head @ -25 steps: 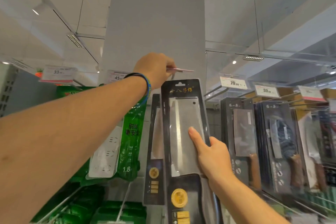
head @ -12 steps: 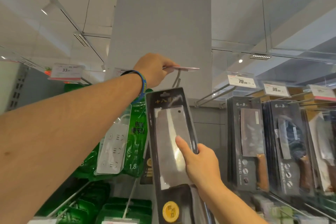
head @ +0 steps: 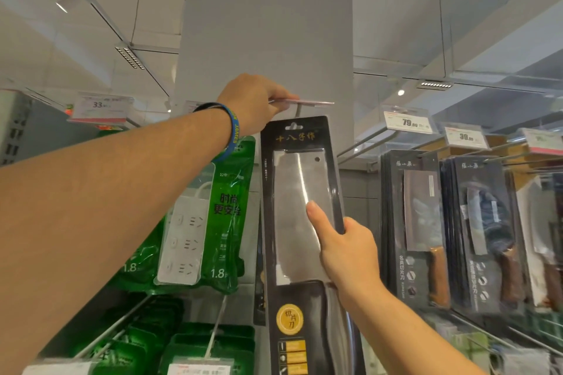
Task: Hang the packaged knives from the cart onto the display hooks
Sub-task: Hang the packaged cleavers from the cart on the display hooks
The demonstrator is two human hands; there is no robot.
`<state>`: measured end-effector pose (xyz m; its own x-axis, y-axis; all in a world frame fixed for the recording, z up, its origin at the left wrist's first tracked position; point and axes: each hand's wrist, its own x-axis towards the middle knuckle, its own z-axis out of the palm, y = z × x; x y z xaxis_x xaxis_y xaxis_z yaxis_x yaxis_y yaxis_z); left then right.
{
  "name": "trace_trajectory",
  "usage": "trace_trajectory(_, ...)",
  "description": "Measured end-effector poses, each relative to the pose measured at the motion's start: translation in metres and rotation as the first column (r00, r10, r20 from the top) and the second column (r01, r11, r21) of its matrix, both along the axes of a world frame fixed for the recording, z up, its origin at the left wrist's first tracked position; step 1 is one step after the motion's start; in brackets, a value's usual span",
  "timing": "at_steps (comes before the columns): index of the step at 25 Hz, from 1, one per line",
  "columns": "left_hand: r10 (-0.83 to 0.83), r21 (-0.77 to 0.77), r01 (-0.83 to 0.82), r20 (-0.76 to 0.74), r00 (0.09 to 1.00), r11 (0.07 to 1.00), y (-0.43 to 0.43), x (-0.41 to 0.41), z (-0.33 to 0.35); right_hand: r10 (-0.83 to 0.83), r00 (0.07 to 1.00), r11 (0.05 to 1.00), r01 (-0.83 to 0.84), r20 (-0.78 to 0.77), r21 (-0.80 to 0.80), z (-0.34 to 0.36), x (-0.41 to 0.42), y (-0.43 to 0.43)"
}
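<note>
Up at centre frame, we hold the packaged knife [head: 300,210] upright in front of a grey pillar [head: 265,24]. It is a black card with a clear blister over a cleaver blade, its hang hole just under the display hook [head: 300,108]; we cannot tell if the hook is through the hole yet. Our right hand [head: 347,248] is clamped on the pack's right edge about mid-height, thumb flat on the blister, other fingers behind and hidden. Our left hand [head: 254,100] is raised above the pack's top left corner, closed on the price tag holder [head: 307,102] at the hook's near end, which is tipped up flat. We wear a blue wristband [head: 233,128] on the left wrist.

Left of the pack hang green power strip packs [head: 210,222], more of them lower down. Right of it, well apart, hang rows of other packaged knives [head: 422,222] on their hooks with price tags [head: 408,122] above. One more dark pack hangs just behind ours, mostly hidden. Cart not in view.
</note>
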<state>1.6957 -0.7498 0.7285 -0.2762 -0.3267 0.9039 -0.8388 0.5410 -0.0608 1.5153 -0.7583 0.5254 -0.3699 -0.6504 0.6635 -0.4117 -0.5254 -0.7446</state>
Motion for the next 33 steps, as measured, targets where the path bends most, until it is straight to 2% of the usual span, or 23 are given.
trace_trajectory(5, -0.013, 0.002, 0.013, -0.013, 1.0, 1.0, -0.003, 0.0, -0.001, 0.119, 0.988, 0.992, -0.122, 0.1, 0.03, -0.005, -0.007, -0.006)
trace_trajectory(7, -0.017, 0.003, 0.017, -0.02, 1.0, 1.0, -0.003, -0.001, 0.0, 0.118, 0.984, 0.992, -0.122, 0.137, 0.017, -0.003, -0.011, -0.005)
trace_trajectory(11, -0.001, -0.007, 0.001, -0.019, 1.0, 1.0, -0.003, -0.003, 0.001, 0.094, 0.987, 0.995, -0.096, 0.132, 0.01, -0.003, -0.011, -0.001)
trace_trajectory(16, -0.009, -0.006, 0.009, -0.027, 1.0, 1.0, -0.002, 0.0, 0.001, 0.157, 0.985, 0.984, -0.162, 0.069, 0.077, -0.004, 0.003, -0.007)
trace_trajectory(20, 0.035, -0.003, -0.036, -0.023, 0.999, 0.999, 0.0, -0.002, 0.002, 0.069, 0.998, 0.997, -0.068, -0.012, 0.048, -0.003, 0.011, -0.006)
trace_trajectory(25, 0.031, 0.002, -0.031, -0.029, 0.999, 1.0, -0.002, -0.002, 0.0, 0.068, 0.997, 0.998, -0.069, -0.039, -0.014, -0.001, -0.002, -0.005)
trace_trajectory(29, 0.023, -0.021, -0.023, -0.022, 1.0, 1.0, -0.003, -0.003, -0.001, 0.03, 0.992, 0.998, -0.022, 0.12, -0.066, -0.008, -0.017, -0.009)
trace_trajectory(33, 0.028, -0.037, -0.029, -0.023, 0.999, 0.999, -0.003, -0.003, -0.002, 0.045, 0.994, 0.998, -0.04, 0.104, -0.058, -0.008, -0.022, -0.012)
